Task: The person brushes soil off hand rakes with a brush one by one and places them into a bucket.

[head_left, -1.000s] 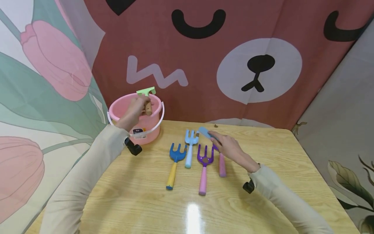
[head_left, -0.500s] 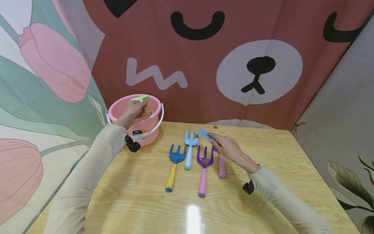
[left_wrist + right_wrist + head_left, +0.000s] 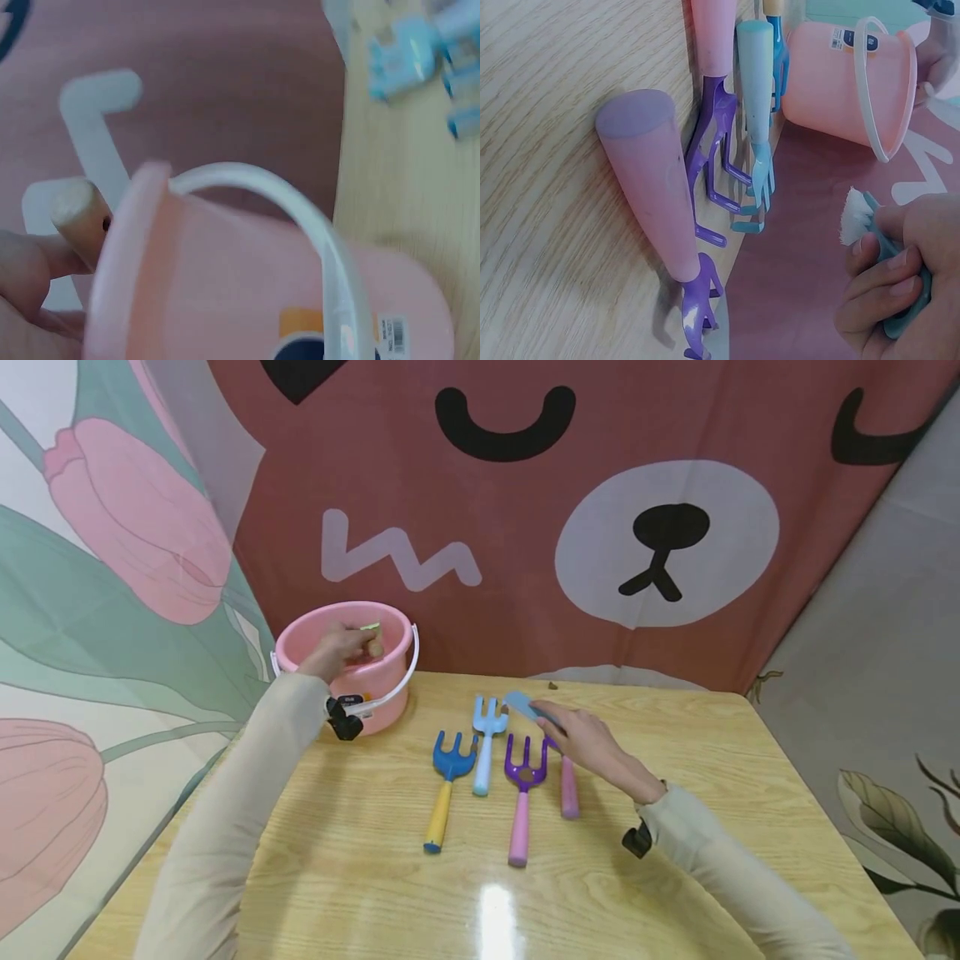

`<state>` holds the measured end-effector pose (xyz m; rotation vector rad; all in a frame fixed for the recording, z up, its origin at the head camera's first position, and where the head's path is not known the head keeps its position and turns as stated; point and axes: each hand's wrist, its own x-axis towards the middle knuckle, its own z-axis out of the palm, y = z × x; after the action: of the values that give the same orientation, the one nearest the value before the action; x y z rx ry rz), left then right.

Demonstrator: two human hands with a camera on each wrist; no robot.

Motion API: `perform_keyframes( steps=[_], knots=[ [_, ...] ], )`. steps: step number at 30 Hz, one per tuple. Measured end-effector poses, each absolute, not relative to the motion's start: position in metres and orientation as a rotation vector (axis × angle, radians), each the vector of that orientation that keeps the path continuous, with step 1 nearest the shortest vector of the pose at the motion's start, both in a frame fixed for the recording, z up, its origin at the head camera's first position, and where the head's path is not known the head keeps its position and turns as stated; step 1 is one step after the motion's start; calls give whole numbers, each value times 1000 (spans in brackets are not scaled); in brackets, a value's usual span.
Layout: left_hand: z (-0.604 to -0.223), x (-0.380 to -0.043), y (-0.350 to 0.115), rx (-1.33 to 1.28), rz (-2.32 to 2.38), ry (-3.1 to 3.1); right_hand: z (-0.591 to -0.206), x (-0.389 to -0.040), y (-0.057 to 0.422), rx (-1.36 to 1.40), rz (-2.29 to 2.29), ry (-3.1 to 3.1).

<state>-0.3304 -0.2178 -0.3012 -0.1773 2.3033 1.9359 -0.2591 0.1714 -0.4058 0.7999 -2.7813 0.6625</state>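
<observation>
My left hand (image 3: 339, 647) is at the mouth of a pink bucket (image 3: 386, 681), holding a small tool with a wooden handle (image 3: 376, 646) and a light green head. Most of that head is hidden by the hand and bucket. In the left wrist view the handle end (image 3: 75, 210) shows beside the bucket's rim. Over the table, my right hand (image 3: 588, 737) grips a small blue brush (image 3: 519, 702); its white bristles (image 3: 854, 216) show in the right wrist view. Below that hand lies a purple fork with a pink handle (image 3: 570, 789), partly covered by it.
Beside it on the wooden table (image 3: 360, 877) lie a second purple fork (image 3: 519, 827), a light blue fork (image 3: 483, 760) and a blue fork with a yellow handle (image 3: 439, 814). The bucket's white handle (image 3: 405, 677) hangs down in front. A printed curtain (image 3: 510, 568) stands behind the table.
My left hand has lowered the green-headed tool from above the rim into the bucket's mouth. The right hand has stayed in place with the brush.
</observation>
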Motion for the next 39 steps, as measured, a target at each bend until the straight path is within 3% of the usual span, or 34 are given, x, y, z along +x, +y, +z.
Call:
perform_keyframes(
  steps=[6, 9, 27, 39],
  knots=[
    [-314, -326, -230, 150, 1947, 2385, -405, -256, 170, 805, 615, -2767],
    [-315, -327, -232, 163, 1890, 2439, -404, -255, 170, 797, 600, -2764],
    [-313, -348, -228, -346, 1540, 2397, -406, -255, 171, 833, 638, -2728],
    [-319, -361, -231, -360, 1264, 2510, -404, -253, 171, 795, 636, -2781]
  ],
)
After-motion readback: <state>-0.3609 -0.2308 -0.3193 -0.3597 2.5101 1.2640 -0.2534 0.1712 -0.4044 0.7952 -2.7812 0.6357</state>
